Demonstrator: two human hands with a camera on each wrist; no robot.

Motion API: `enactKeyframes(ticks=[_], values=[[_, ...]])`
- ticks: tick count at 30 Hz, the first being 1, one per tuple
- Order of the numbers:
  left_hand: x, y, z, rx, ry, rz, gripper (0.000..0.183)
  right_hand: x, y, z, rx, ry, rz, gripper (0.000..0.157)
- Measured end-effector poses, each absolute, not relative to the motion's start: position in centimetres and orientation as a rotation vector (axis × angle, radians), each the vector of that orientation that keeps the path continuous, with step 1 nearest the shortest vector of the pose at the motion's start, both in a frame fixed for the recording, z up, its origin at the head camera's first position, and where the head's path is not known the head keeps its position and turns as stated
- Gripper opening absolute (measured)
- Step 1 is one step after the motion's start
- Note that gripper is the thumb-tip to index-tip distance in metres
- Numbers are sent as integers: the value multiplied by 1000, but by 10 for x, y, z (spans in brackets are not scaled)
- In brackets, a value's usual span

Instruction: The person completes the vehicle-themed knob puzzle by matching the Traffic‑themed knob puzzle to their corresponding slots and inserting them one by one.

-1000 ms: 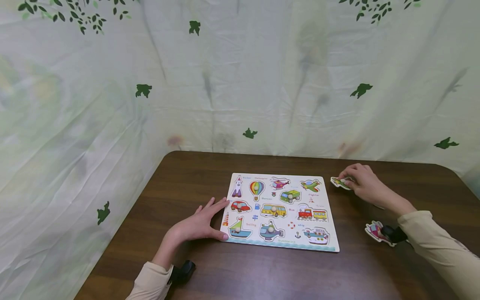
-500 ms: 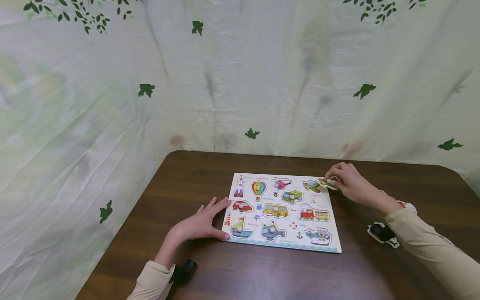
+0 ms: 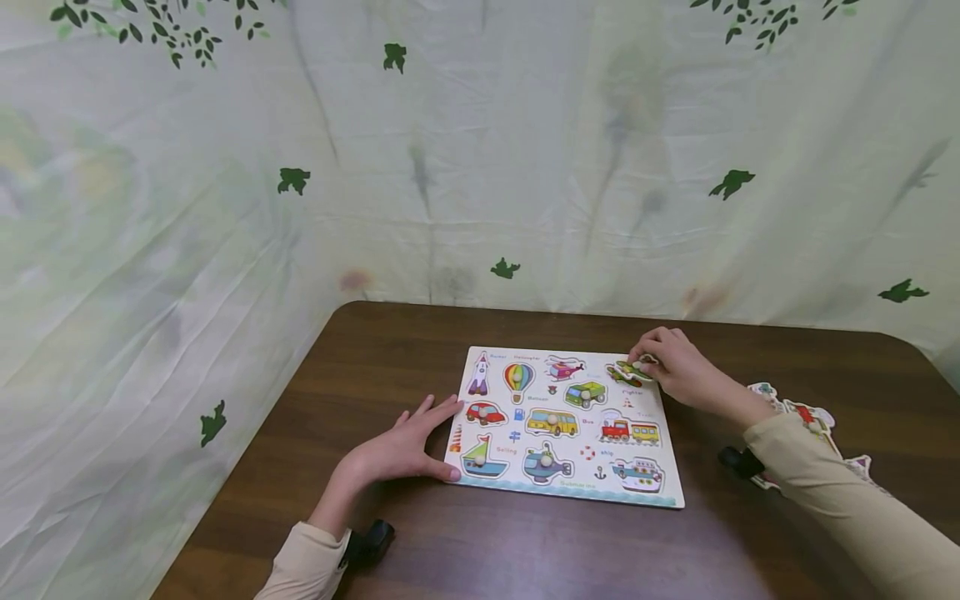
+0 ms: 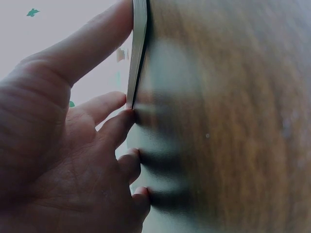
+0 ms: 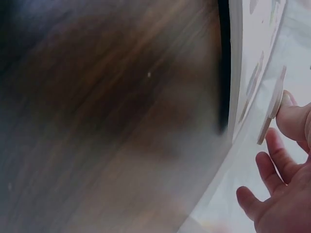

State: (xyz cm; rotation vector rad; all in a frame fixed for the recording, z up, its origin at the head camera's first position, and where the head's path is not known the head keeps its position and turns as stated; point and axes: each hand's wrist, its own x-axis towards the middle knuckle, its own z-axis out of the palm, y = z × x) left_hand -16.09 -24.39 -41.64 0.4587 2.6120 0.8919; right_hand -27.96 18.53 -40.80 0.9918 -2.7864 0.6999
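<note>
A white wooden peg puzzle board [image 3: 570, 493] with printed vehicles lies flat on the table. My right hand [image 3: 686, 375] pinches a green airplane puzzle piece [image 3: 636, 370] over the fighter picture near the board's far right corner. In the right wrist view this piece [image 5: 273, 107] is tilted and apart from the board, with the other fingers spread loosely. My left hand [image 3: 393, 450] rests at the board's left edge, thumb and fingers extended and touching it. From the left wrist, the board's edge [image 4: 138, 53] shows against the thumb and fingertips.
Several loose puzzle pieces [image 3: 813, 417] lie on the brown table [image 3: 525, 550] to the right, partly hidden under the right forearm. Pieces with knobs, such as the bus [image 3: 551, 422] and balloon [image 3: 518, 379], sit in the board. A leaf-patterned curtain [image 3: 600, 167] hangs behind.
My right hand has carried the airplane piece leftward from the table beside the board to over the fighter picture. My left hand has stayed at the board's left edge.
</note>
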Motion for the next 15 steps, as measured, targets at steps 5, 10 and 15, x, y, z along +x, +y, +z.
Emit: enactKeyframes(ticks=[5, 10, 15], values=[[-161, -244, -417, 454, 2610, 890, 99, -281, 180, -411, 971, -2836, 684, 18], [-161, -244, -418, 452, 2610, 893, 99, -285, 175, -416, 960, -2862, 644, 18], [-161, -244, -417, 457, 2612, 882, 100, -287, 173, -420, 941, -2873, 634, 18]])
